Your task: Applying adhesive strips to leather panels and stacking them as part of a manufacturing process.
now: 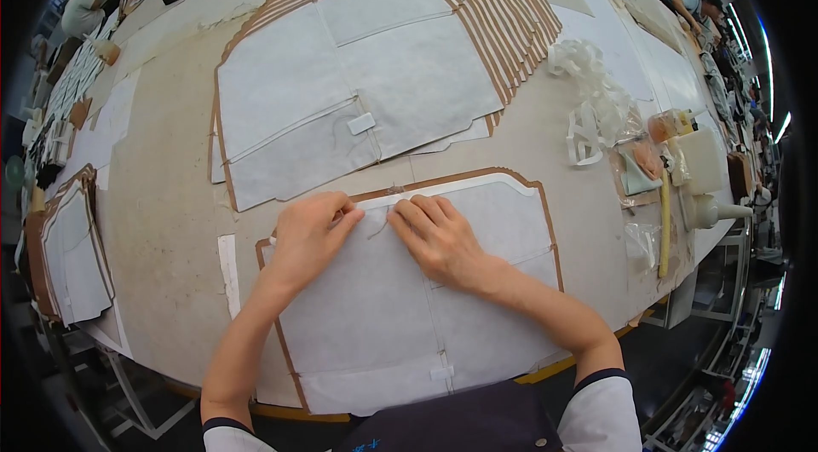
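Note:
In front of me lies a flat panel (358,307) with a white backing and a brown edge. A narrow white tape strip (486,184) follows its far edge and passes under my fingers. My left hand (315,235) is closed in a pinch on the strip near the middle of that edge. Just to its right, my right hand (436,239) has bent fingers closed at the strip, the fingertips partly hidden. Loose grey thread ends (377,232) lie on the backing between the hands.
Beyond is a fanned stack of similar panels (409,86) with a small white block (361,123) on top. To the right are tangled white tape (588,94), a white squeeze bottle (711,211) and a yellow stick (665,226). More panels (75,239) sit at left. Other people work around the table.

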Tool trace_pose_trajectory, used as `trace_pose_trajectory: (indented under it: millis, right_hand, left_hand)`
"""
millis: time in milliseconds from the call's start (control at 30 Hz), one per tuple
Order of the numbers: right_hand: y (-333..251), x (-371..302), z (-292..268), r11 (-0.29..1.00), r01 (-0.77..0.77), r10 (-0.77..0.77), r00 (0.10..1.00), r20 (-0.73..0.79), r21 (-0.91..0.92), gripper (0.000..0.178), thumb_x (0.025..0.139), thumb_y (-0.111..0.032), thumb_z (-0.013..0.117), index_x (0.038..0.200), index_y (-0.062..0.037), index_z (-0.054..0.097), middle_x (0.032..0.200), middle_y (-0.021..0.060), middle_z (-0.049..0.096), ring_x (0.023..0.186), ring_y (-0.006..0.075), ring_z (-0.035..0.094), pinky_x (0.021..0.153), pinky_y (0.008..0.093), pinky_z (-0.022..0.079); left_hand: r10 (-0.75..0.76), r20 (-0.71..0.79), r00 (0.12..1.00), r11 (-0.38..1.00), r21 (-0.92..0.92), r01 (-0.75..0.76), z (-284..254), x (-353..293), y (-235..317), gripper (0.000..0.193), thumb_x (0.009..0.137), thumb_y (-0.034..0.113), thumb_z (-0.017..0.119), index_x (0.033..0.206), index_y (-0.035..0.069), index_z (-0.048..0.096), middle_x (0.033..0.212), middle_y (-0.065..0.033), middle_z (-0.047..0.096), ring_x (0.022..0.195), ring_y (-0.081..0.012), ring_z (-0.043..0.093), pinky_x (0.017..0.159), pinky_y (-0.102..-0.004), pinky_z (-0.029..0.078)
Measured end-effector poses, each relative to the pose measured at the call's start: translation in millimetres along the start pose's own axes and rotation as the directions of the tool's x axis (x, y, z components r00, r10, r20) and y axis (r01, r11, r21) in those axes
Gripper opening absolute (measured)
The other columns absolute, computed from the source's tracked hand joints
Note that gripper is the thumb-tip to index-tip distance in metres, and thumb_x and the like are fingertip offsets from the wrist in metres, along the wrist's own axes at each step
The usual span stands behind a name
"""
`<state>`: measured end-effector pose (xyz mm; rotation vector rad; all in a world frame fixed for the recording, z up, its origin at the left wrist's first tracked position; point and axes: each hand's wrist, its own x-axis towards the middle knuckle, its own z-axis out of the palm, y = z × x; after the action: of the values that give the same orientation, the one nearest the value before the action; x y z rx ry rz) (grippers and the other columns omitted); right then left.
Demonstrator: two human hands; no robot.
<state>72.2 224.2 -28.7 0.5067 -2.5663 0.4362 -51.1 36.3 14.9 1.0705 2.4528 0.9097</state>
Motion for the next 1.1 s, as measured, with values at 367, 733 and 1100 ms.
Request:
trace_pose_trajectory:
  millis: [367, 733, 1100]
  right_hand:
    - [2, -12, 3, 0.974, -0.170, 0.178, 0.983, -0.037, 0.148, 0.039, 0.073, 0.000, 0.068, 0.111, 0.0074, 0.063, 0.113, 0.0171, 0.059, 0.103, 0.0318, 0.058, 0.085, 0.0429, 0.049]
    - [3, -7, -1, 0.980, -0.138, 0.149, 0.987, 0.065, -0.141, 0.043, 0.072, -0.005, 0.063, 0.112, 0.0104, 0.064, 0.112, 0.0206, 0.060, 0.103, 0.0340, 0.059, 0.086, 0.0444, 0.050]
    - [-3, -7, 1, 0.971, -0.143, 0.166, 0.980, 0.108, -0.190, 0.043, 0.079, -0.014, 0.069, 0.119, 0.0001, 0.066, 0.118, 0.0208, 0.057, 0.105, 0.0353, 0.058, 0.086, 0.0466, 0.050]
  left_hand:
    - [-0.353, 0.197, 0.915, 0.834, -0.376, 0.403, -32, -7, -18, 0.018, 0.091, 0.014, 0.069, 0.090, -0.003, 0.066, 0.074, 0.0000, 0.063, 0.063, -0.0078, 0.055, 0.060, -0.0239, 0.046]
    - [-0.495, 0.034, 0.868, 0.802, -0.365, 0.472, -33, -32, -42, 0.018, 0.090, 0.017, 0.071, 0.085, 0.000, 0.070, 0.062, -0.0023, 0.063, 0.056, -0.0052, 0.055, 0.051, -0.0217, 0.040]
    - [-0.553, -0.014, 0.833, 0.770, -0.390, 0.505, -23, -36, -43, 0.016, 0.092, 0.015, 0.069, 0.086, 0.001, 0.068, 0.063, -0.0001, 0.063, 0.058, -0.0044, 0.057, 0.050, -0.0200, 0.043]
